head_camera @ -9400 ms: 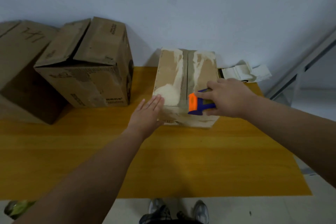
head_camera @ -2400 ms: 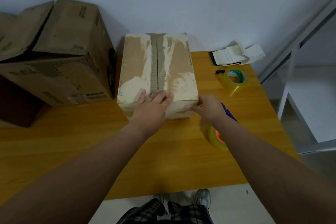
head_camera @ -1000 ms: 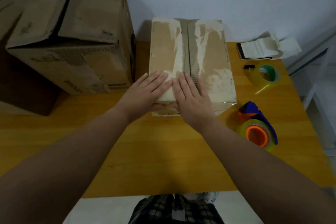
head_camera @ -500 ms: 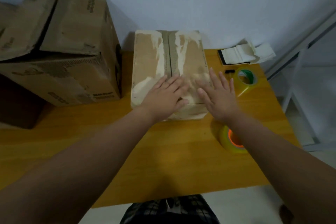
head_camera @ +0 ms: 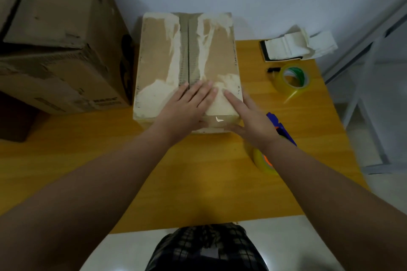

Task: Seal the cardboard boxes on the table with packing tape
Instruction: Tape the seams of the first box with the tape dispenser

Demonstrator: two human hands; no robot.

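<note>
Moved since half a second ago: right hand is sliding off the small box's right edge and back to its near right corner; left hand is staying flat where it was.
Tape dispenser: is lying on the yellow table just beside the right wrist, partly hidden by it and no longer being held as it was nine seconds ago.
Meaning for the task: the strip seems to be laid, and the hands are now rubbing it down, so this box is probably close to sealed.
Small cardboard box: is sitting at the back middle of the table against the wall, with tape glinting on its front face.
Left hand pose: palm down, fingers straight and together, pressing over the centre seam near the front edge and gripping nothing.
Right hand pose: released, with its index finger lying on the top and its thumb pressing the front face; the other fingers are hard to make out.
Large cardboard box: is standing to the left with its flaps looking ajar, likely still waiting for tape.
Loose tape roll: is resting well right of the small box.
</note>
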